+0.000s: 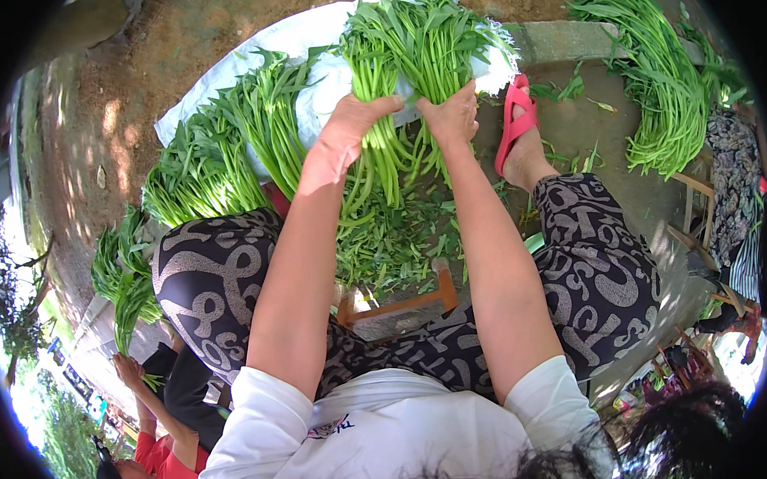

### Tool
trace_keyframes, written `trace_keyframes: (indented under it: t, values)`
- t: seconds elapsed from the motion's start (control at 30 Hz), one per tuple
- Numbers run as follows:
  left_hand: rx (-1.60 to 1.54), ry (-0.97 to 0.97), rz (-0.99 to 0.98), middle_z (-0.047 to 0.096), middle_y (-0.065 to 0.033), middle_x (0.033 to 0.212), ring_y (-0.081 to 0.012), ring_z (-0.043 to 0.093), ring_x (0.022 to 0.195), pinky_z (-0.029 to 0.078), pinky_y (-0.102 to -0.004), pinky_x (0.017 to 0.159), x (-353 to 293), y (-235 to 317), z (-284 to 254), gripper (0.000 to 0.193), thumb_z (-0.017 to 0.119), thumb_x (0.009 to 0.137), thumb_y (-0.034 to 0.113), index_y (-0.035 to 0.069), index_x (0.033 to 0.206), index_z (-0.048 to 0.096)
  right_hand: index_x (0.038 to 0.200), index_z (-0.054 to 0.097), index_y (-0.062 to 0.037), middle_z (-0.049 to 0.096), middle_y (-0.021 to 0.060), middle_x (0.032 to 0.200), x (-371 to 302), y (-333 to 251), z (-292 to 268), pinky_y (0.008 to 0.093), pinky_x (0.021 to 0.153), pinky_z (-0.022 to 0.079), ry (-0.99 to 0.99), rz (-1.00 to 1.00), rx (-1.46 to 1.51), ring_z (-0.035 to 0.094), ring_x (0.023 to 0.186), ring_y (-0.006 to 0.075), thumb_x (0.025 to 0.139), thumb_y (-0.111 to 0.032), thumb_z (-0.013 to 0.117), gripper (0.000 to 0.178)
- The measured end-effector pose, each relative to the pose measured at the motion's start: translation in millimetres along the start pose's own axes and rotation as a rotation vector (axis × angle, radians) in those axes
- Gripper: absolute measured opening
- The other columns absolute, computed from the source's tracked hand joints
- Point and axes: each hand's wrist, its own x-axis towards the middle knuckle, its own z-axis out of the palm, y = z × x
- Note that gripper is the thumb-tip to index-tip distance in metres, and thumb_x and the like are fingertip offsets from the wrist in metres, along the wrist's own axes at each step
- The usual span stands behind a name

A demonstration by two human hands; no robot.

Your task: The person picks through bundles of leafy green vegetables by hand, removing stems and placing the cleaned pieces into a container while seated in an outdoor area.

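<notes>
Both my arms reach forward over a pale woven sheet (315, 26). My left hand (355, 127) is closed round the stems of a bunch of water spinach (374, 77), thumb pointing inward. Close beside it, my right hand (451, 119) grips the stems of a second, adjoining bunch (436, 60). The leafy tops of both point away from me, and cut stem ends hang below my hands toward my knees. More water spinach bunches (269, 121) lie in a row to the left, by my left knee. The undersides of both grips are hidden.
Loose leaves and trimmings (392, 248) litter the ground between my legs, around a small wooden stool (398, 308). A large pile of greens (672, 89) lies at far right. A red-shirted person (173, 460) at lower left holds another bunch (128, 307). Someone in patterned clothing sits right.
</notes>
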Motion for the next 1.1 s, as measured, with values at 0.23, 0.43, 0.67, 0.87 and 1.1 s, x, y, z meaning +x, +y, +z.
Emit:
trace_keyframes:
  t: [0.23, 0.43, 0.67, 0.87, 1.1]
  values:
    - [0.014, 0.015, -0.049, 0.063, -0.0159, 0.087, -0.0144, 0.061, 0.062, 0.055, -0.0221, 0.053, -49, 61, 0, 0.036, 0.074, 0.076, 0.008, -0.004, 0.105, 0.057, 0.141, 0.019, 0.0014, 0.046, 0.0190, 0.130, 3, -2, 1, 0.0499, 0.095, 0.039, -0.009, 0.043, 0.045, 0.048, 0.118, 0.0328, 0.067, -0.035, 0.074, 0.100]
    - [0.013, 0.219, 0.217, 0.065, -0.0103, 0.083, -0.0142, 0.061, 0.063, 0.056, -0.0265, 0.061, -114, 150, -7, 0.035, 0.075, 0.074, 0.010, -0.003, 0.103, 0.061, 0.139, 0.024, -0.0003, 0.050, 0.0184, 0.125, 5, 3, -2, 0.0490, 0.093, 0.040, -0.049, 0.039, 0.096, 0.049, 0.116, 0.0334, 0.065, -0.035, 0.076, 0.097]
    - [-0.098, -0.118, 0.533, 0.059, -0.0045, 0.100, -0.0141, 0.056, 0.081, 0.052, -0.0310, 0.076, -191, 181, -40, 0.046, 0.065, 0.086, 0.022, 0.001, 0.123, 0.049, 0.141, 0.020, 0.0007, 0.043, 0.0199, 0.133, -4, 1, -13, 0.0509, 0.098, 0.037, -0.103, 0.040, 0.011, 0.043, 0.124, 0.0341, 0.060, -0.041, 0.082, 0.110]
    - [-0.359, 0.178, 0.395, 0.063, -0.0068, 0.093, -0.0187, 0.059, 0.083, 0.053, -0.0317, 0.078, -230, 101, -10, 0.038, 0.065, 0.083, 0.011, 0.006, 0.119, 0.053, 0.141, 0.023, -0.0038, 0.037, 0.0179, 0.138, -29, -11, -53, 0.0515, 0.101, 0.033, -0.053, -0.070, -0.147, 0.036, 0.128, 0.0365, 0.063, -0.035, 0.080, 0.101]
    - [-0.395, -0.005, 0.306, 0.063, -0.0041, 0.095, -0.0179, 0.061, 0.080, 0.053, -0.0335, 0.074, -247, 16, -9, 0.046, 0.071, 0.080, 0.012, 0.009, 0.121, 0.052, 0.101, 0.064, 0.0001, 0.066, 0.0178, 0.096, -76, -57, -98, 0.0366, 0.079, 0.048, -0.318, -0.620, 0.282, 0.063, 0.086, 0.0291, 0.077, -0.029, 0.066, 0.038]
